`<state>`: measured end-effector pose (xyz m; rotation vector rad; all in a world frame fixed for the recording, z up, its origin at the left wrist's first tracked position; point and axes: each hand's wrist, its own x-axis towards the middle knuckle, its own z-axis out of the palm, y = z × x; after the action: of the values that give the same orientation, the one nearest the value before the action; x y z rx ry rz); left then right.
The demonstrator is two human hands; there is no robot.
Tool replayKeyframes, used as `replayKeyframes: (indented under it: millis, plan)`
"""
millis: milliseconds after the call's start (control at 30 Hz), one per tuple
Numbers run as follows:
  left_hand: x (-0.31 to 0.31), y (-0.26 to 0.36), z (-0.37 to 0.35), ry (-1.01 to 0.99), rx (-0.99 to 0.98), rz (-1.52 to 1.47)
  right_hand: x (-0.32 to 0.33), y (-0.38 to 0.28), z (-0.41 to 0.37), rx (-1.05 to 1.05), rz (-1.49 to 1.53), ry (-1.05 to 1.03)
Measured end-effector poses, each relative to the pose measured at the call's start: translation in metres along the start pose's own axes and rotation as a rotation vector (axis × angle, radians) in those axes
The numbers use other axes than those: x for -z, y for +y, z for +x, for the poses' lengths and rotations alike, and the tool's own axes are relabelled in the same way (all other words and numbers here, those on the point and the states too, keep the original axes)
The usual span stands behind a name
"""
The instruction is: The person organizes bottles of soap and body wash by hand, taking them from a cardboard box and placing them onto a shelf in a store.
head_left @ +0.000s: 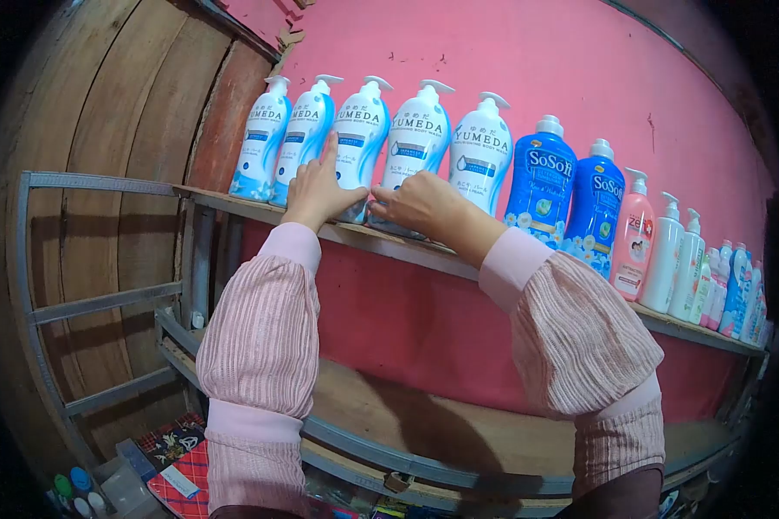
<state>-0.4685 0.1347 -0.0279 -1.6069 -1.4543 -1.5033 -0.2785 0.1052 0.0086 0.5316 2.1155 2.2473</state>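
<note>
Five white and blue YUMEDA pump bottles stand upright in a row at the left of the upper shelf [407,248]. My left hand [318,186] is at the lower part of the third YUMEDA bottle [359,130], its index finger pointing up along the bottle's left side and its thumb across the base. My right hand [428,206] is in front of the lower part of the fourth YUMEDA bottle [418,134], fingers curled, with its fingertips near the gap beside the third. Whether these fingers grip anything is hidden.
Right of the YUMEDA row stand two blue SoSoft bottles [541,177], a pink pump bottle [634,233] and several smaller bottles. A lower shelf [363,402] runs below. A metal frame [104,182] and wooden wall [86,104] are at the left.
</note>
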Motion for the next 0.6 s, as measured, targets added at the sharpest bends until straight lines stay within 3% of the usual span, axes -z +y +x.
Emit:
replayKeyframes:
  millis: [100,400,600]
  plan:
    - [0.0,-0.001,0.0,0.005,-0.013,-0.009,0.0,0.001,0.0,0.022,-0.016,0.044]
    - [0.004,-0.004,-0.004,-0.045,0.006,-0.12,0.012,-0.012,0.0,-0.092,0.067,-0.15]
    - [0.015,-0.013,-0.037,0.232,-0.166,-0.036,0.051,0.0,-0.045,-0.086,0.166,0.095]
